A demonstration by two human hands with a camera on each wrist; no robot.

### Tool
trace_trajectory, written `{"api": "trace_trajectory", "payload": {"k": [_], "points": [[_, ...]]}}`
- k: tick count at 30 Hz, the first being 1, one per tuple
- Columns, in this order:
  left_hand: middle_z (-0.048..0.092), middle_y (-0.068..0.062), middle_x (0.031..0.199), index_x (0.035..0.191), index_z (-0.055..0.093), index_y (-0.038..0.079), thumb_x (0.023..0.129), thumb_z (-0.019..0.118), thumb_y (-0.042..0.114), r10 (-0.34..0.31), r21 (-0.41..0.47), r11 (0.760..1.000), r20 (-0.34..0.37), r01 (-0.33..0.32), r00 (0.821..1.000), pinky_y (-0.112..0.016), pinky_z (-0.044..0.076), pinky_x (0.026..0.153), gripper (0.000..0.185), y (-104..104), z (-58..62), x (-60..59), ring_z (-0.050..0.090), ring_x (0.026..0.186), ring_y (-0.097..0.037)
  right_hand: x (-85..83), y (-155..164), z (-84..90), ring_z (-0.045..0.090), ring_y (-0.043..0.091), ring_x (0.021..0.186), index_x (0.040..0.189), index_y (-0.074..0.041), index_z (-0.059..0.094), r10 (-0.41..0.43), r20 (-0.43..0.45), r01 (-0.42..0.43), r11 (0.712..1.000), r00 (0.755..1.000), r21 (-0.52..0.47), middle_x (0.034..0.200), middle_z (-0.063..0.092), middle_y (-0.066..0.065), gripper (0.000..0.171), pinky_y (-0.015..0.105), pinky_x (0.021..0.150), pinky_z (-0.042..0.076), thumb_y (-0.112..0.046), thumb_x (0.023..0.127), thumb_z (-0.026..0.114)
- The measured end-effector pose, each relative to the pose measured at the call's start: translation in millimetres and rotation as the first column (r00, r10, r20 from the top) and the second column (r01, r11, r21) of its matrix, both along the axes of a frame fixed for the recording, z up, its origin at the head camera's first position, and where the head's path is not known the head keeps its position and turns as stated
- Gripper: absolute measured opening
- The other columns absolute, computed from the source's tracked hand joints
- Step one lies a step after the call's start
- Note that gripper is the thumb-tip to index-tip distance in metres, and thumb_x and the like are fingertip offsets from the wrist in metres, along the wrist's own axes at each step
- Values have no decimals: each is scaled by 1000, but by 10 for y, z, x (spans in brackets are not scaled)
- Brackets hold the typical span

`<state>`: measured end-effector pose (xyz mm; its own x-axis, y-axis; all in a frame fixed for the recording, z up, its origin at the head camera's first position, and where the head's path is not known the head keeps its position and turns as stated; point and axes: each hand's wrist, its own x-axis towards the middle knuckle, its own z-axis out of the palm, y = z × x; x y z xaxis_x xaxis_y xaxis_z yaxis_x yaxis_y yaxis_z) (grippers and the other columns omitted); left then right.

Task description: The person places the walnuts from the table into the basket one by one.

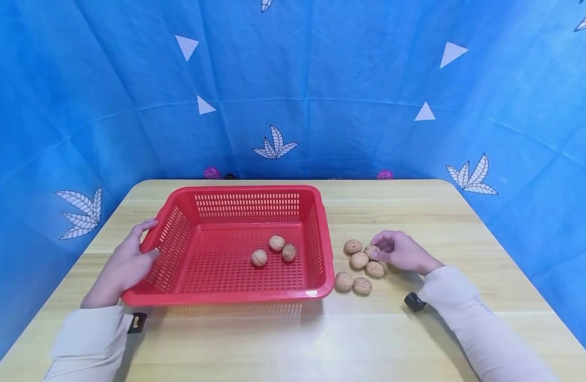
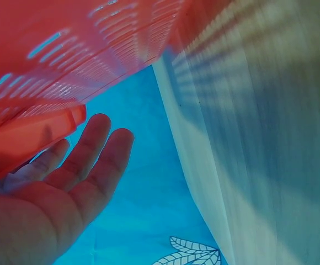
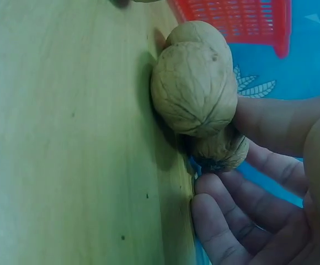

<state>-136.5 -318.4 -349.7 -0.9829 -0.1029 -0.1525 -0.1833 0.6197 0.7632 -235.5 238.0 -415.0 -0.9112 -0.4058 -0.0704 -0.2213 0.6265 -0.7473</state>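
A red plastic basket (image 1: 254, 298) with slotted walls sits on the table, with three walnuts (image 1: 259, 258) inside. My left hand (image 1: 123, 265) grips its left rim, the thumb over the edge; in the left wrist view, the other fingers (image 2: 113, 160) reach along the outside below the rim. To the right of the basket my right hand (image 1: 401, 251) pinches a walnut (image 1: 372, 251) between thumb and fingertips, low over the table. In the right wrist view this walnut (image 3: 220, 152) is partly hidden behind a nearer walnut (image 3: 190, 91). Several more walnuts (image 1: 359, 260) lie close around it.
The pale wooden table (image 1: 369, 339) has rounded far corners. A blue patterned curtain (image 1: 340, 127) hangs behind and beside it. Two walnuts (image 1: 361, 286) lie near the basket's front right corner. A dark wrist device (image 1: 414, 302) shows at my right cuff.
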Motion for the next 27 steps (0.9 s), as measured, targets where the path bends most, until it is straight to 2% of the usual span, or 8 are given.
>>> {"api": "trace_trajectory", "payload": {"k": [4,9,15,20,27], "points": [[37,-31,137,157,1,15,92,59,13,1,4,1000,-6,-1,1000,-43,59,68,87,0,-4,13,59,102,-42,1,-20,7,61,24,93,108,-3,63,5,10,-5,1000,1000,1,98,65,6,26,48,90,47,-18,88,71],[37,-31,136,157,1,15,93,57,13,2,23,1000,0,-2,1000,-43,59,68,85,5,1,11,59,100,-40,19,-13,53,61,27,97,112,-2,62,-15,34,16,1000,999,-26,103,64,9,34,49,92,46,-25,89,70],[37,-30,137,157,2,14,92,59,13,-4,6,1000,-1,4,1000,-43,59,68,86,22,24,-37,56,106,-44,37,-7,134,64,27,97,120,2,56,-54,114,66,992,992,-110,111,58,15,43,39,85,51,-26,90,70],[36,-30,137,157,1,14,93,58,13,-3,6,1000,5,3,1000,-43,58,69,85,26,27,-35,55,107,-44,6,-66,220,61,30,103,120,2,56,-78,115,96,982,990,-160,117,54,19,44,35,83,53,-28,90,69],[36,-31,137,157,1,14,92,59,13,0,-5,1000,-1,0,1000,-43,58,69,86,18,28,6,56,105,-44,-23,-158,327,61,30,102,126,3,52,-68,155,102,969,986,-225,122,54,20,53,43,88,52,-31,90,70]]}}
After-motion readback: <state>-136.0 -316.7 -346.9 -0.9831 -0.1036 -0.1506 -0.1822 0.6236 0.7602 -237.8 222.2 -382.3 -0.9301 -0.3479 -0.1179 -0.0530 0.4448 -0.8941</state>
